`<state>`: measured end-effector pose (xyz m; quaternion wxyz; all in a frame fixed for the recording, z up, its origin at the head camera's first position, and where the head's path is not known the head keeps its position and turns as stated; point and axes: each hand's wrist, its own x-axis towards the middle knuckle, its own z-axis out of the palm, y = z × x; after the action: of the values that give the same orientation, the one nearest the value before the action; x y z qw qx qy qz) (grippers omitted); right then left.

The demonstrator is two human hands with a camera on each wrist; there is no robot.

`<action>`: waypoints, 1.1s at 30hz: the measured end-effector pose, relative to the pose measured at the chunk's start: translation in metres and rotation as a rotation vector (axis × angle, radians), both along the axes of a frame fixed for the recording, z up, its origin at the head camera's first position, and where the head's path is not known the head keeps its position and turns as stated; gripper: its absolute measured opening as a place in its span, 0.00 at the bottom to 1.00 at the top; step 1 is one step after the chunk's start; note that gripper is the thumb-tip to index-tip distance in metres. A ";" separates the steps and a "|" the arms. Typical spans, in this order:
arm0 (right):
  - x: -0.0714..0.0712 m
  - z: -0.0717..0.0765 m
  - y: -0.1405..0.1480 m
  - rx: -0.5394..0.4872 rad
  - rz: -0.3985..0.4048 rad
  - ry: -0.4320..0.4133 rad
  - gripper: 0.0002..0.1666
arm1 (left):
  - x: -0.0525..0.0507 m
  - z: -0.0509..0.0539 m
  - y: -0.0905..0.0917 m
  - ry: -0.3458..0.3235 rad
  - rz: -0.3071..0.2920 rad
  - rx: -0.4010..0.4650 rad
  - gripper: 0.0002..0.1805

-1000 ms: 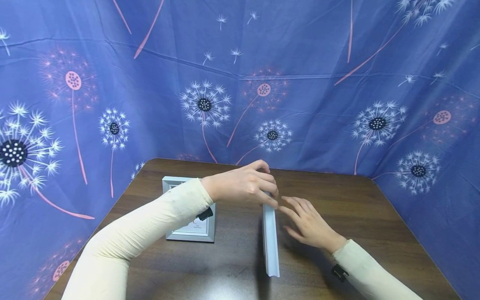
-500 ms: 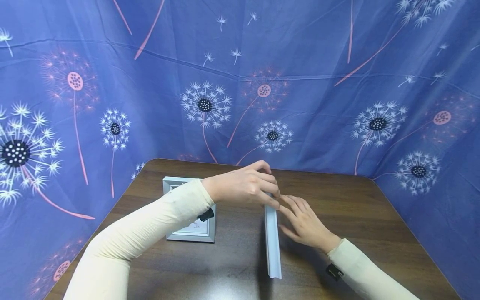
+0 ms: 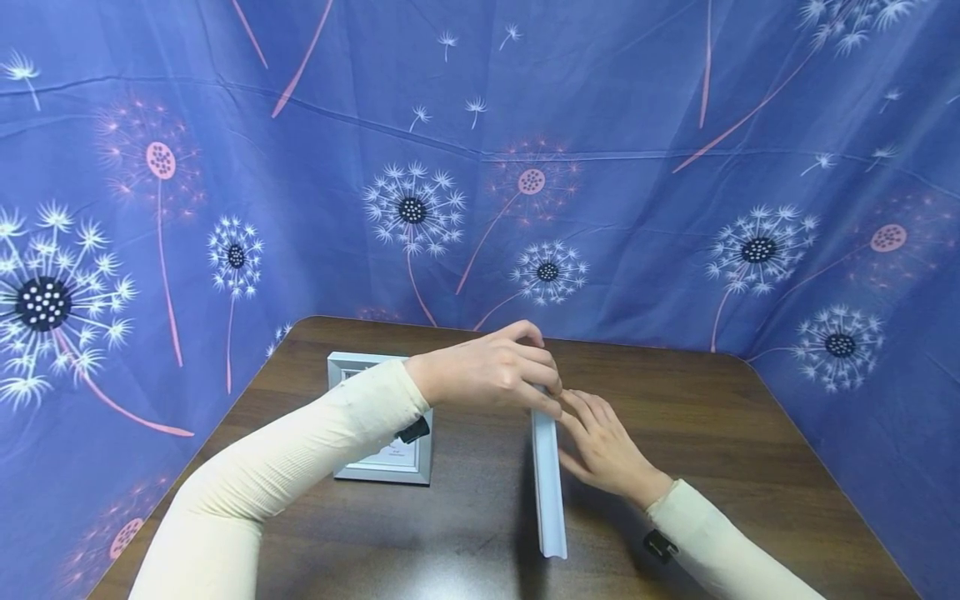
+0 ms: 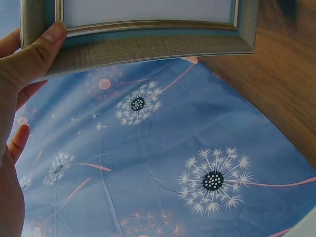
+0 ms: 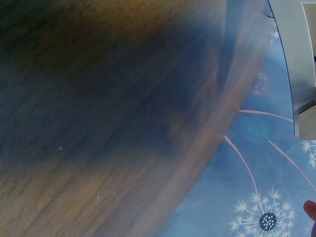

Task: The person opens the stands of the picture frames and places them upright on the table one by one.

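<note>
A silver-white picture frame (image 3: 550, 492) stands on edge in the head view, its narrow side toward the camera. My left hand (image 3: 491, 369) grips its far upper corner; in the left wrist view the left thumb (image 4: 52, 37) lies over the border of the frame (image 4: 158, 49). Just right of the frame is my right hand (image 3: 606, 446), fingers extended, the fingertips close to or touching its far end. The right wrist view shows part of the frame's back side (image 5: 291, 59) and one fingertip (image 5: 310, 209) at the edge.
A second silver frame (image 3: 381, 476) lies face up on the brown wooden table (image 3: 472, 533), partly hidden beneath my left forearm. A blue curtain (image 3: 630, 200) with dandelion prints surrounds the table's back and sides.
The near end of the standing frame has shifted slightly right. My right hand has moved left, closer to the frame, while my left hand keeps its grip.
</note>
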<state>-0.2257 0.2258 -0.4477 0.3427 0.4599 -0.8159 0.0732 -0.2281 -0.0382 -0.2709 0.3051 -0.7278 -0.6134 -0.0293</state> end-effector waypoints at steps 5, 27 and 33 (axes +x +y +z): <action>0.000 -0.002 -0.002 -0.003 -0.002 0.006 0.34 | 0.000 -0.001 -0.001 0.008 0.002 0.008 0.09; 0.001 0.001 -0.002 0.022 -0.009 0.018 0.32 | 0.002 -0.005 -0.002 0.002 -0.002 0.013 0.09; 0.003 0.004 -0.001 0.035 -0.003 0.004 0.32 | 0.002 -0.006 -0.003 0.008 0.005 0.014 0.09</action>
<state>-0.2227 0.2247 -0.4439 0.3362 0.4649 -0.8170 0.0576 -0.2261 -0.0412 -0.2768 0.3126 -0.7243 -0.6138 -0.0298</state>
